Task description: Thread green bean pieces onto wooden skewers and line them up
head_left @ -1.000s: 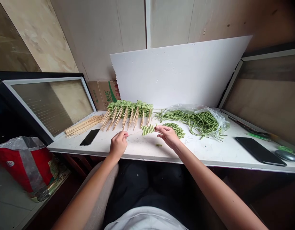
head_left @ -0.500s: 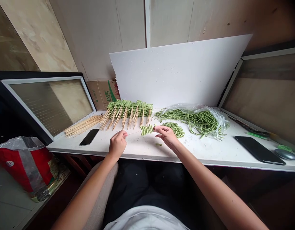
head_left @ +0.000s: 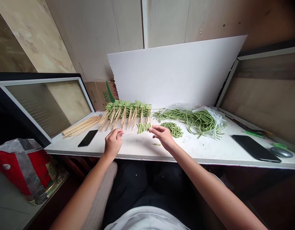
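Observation:
My left hand (head_left: 113,142) is closed on the bare end of a thin bamboo skewer (head_left: 129,130). Several short pieces of green bean (head_left: 143,128) sit side by side across the skewer's other end. There my right hand (head_left: 161,135) pinches the bean piece at the tip with thumb and forefinger. The skewer is held roughly level above the white table (head_left: 135,149). One loose bean piece (head_left: 157,144) lies on the table below my right hand. A pile of cut bean pieces (head_left: 172,129) is just beyond that hand.
Finished bean skewers (head_left: 128,108) are stacked at the back, sticks toward me. Bare skewers (head_left: 81,126) and a phone (head_left: 88,138) lie left. Long beans (head_left: 197,118) in a plastic bag are at back right. Another phone (head_left: 255,148) and a computer mouse (head_left: 281,152) lie right.
The view has shifted slightly. Both hands have moved a little left with the skewer, and my right fingers still press at its tip.

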`<control>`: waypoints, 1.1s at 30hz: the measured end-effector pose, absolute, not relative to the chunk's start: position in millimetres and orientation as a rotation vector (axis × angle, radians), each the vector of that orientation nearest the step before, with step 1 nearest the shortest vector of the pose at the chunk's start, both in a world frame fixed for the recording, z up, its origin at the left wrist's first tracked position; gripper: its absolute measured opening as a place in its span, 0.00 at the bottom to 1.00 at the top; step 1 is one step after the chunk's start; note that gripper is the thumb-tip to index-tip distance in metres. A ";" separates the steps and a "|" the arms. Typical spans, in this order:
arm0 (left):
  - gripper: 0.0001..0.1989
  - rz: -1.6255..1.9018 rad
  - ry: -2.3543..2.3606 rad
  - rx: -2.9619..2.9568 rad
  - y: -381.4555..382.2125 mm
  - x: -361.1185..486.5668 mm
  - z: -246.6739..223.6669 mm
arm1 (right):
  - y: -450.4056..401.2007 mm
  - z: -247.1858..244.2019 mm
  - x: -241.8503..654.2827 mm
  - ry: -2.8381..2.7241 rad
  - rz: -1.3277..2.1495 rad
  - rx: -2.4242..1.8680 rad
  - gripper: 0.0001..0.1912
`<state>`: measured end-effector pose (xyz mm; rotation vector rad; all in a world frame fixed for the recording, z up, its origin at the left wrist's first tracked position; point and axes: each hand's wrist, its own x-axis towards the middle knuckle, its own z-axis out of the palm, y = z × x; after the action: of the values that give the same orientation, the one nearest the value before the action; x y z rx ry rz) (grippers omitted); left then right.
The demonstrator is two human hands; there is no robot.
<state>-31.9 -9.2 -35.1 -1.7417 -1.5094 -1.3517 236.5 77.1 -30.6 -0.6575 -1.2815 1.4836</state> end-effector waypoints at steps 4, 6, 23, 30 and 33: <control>0.12 -1.330 -1.497 -1.784 -7.9 -32.5 -39.2 | 79.2 -34.6 235.8 -1.343 1.428 -0.724 0.18; 0.11 -1.314 -1.498 -1.809 -6.6 -32.6 -41.4 | 80.9 -36.3 235.1 -1.343 1.373 -0.755 0.19; 0.10 -0.991 -1.999 -2.157 -2.1 -35.2 -44.5 | 103.0 -20.8 264.6 -1.369 1.145 -0.826 0.20; 0.08 -1.229 -2.135 -1.984 2.8 -47.9 -46.1 | 111.4 -29.1 267.5 -1.400 1.098 -0.874 0.22; 0.07 -1.371 -2.166 -1.910 5.4 -62.6 -43.4 | 115.9 -33.4 268.9 -1.449 1.077 -0.923 0.23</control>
<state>-62.6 5.4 -43.4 -1.9104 -2.1663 -1.3712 268.9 115.9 -33.4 -0.9233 -1.4492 1.0766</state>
